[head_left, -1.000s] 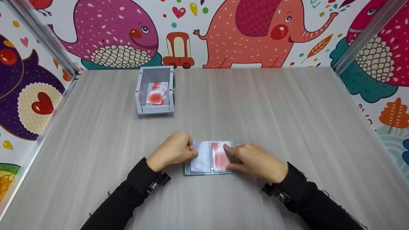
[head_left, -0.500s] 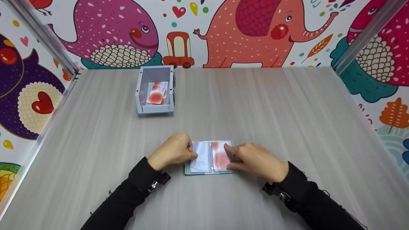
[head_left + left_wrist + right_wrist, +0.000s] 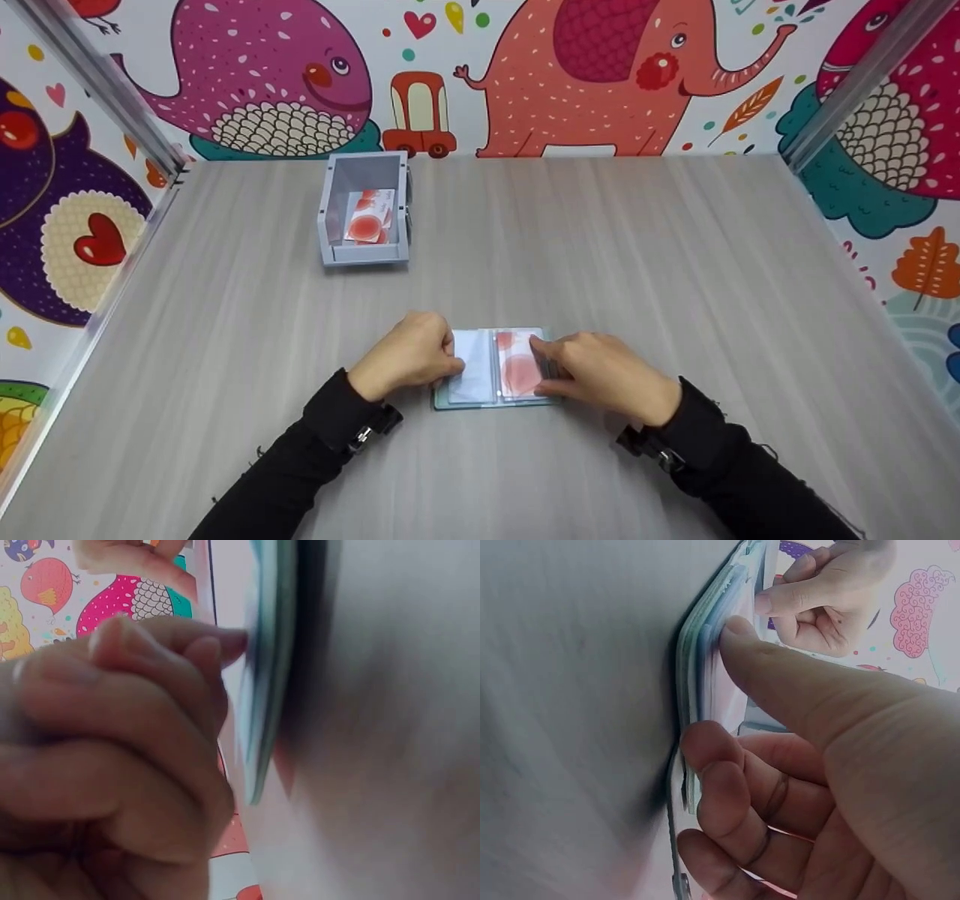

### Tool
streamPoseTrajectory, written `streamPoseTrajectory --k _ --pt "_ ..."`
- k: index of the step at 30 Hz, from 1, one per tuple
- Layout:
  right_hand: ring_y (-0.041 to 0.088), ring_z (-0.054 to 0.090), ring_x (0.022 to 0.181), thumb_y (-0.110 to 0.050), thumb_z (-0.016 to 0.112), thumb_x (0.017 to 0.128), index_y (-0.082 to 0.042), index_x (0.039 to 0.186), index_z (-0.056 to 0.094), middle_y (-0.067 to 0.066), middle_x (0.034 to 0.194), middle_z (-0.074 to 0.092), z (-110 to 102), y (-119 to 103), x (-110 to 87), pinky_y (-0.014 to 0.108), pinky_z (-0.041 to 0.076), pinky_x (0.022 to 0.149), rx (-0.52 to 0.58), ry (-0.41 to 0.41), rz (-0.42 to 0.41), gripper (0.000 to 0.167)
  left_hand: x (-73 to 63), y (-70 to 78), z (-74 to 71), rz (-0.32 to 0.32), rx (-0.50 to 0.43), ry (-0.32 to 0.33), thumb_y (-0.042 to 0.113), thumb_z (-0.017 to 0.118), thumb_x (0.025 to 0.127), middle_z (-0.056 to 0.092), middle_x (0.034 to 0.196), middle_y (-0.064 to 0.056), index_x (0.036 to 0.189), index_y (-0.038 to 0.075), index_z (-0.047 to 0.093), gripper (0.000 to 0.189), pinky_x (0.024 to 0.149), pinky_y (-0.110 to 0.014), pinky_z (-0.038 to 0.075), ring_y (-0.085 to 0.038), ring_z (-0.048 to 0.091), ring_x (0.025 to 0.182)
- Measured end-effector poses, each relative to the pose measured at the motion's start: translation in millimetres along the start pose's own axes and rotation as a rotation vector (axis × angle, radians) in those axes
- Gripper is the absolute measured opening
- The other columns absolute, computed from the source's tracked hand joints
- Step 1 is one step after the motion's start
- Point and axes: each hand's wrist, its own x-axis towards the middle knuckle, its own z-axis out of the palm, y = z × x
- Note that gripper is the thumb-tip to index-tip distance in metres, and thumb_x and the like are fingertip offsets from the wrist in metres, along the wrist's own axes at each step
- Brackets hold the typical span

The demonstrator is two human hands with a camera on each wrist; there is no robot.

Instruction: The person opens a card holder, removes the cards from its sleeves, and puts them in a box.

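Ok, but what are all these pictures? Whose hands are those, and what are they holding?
There's no robot here: a person is working with two bare hands. The head picture is from a camera on their head, looking forward and down. The other two are from cameras worn on each wrist, so that hand looks huge and the table looks tipped sideways.

On the table lie an open album and a grey bin with cards inside. The left hand touches the album's left page. The right hand touches the right page, where a red-and-white card shows. I can't tell how tightly either hand grips.
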Motion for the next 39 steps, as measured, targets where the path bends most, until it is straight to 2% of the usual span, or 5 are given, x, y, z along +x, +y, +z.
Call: streamPoseTrajectory --k 7,14,29,36,39 --pt "0.001 0.043 0.062 -0.03 0.086 0.092 0.004 0.137 0.069 -0.001 0.069 0.061 -3 0 -1.2 0.021 0.043 0.058 -0.024 -0.003 0.001 0.06 -1.4 4.5 3.4 0.08 -0.066 0.008 0.011 0.077 0.088 0.051 0.048 0.011 0.058 0.014 0.063 0.033 0.048 -0.02 0.036 -0.004 0.048 0.042" --pt "0.0 0.047 0.061 -0.029 0.087 0.092 0.004 0.137 0.07 0.002 0.074 0.069 -3 0 -1.3 0.021 0.046 0.058 -0.04 -0.002 -0.002 0.059 -0.2 12.3 12.0 0.099 -0.213 -0.086 0.016 0.076 0.095 0.056 0.048 0.01 0.071 0.007 0.073 0.026 0.041 -0.018 0.04 -0.001 0.05 0.038" --pt "0.0 0.043 0.063 -0.031 0.082 0.096 0.002 0.14 0.068 0.005 0.081 0.074 1 1 1.5 0.021 0.046 0.061 0.006 0.0 -0.007 0.057 2.0 9.5 18.2 0.022 -0.264 -0.143 0.026 0.079 0.098 0.059 0.05 0.007 0.075 0.01 0.072 0.029 0.04 -0.018 0.042 -0.003 0.051 0.039" --pt "-0.001 0.036 0.058 -0.035 0.081 0.097 0.001 0.141 0.067 -0.003 0.065 0.058 6 1 2.8 0.02 0.041 0.057 0.014 0.023 -0.018 0.059 3.0 8.5 19.3 0.036 -0.3 -0.137 0.026 0.079 0.098 0.059 0.05 0.008 0.075 0.01 0.072 0.029 0.04 -0.017 0.041 -0.002 0.051 0.038" --pt "0.0 0.039 0.059 -0.035 0.08 0.097 0.0 0.142 0.067 -0.003 0.065 0.058 8 2 3.1 0.02 0.042 0.057 0.016 0.032 -0.023 0.059 3.6 8.0 20.9 0.035 -0.316 -0.139 0.026 0.079 0.098 0.059 0.05 0.008 0.075 0.01 0.072 0.029 0.041 -0.017 0.04 -0.002 0.052 0.039"
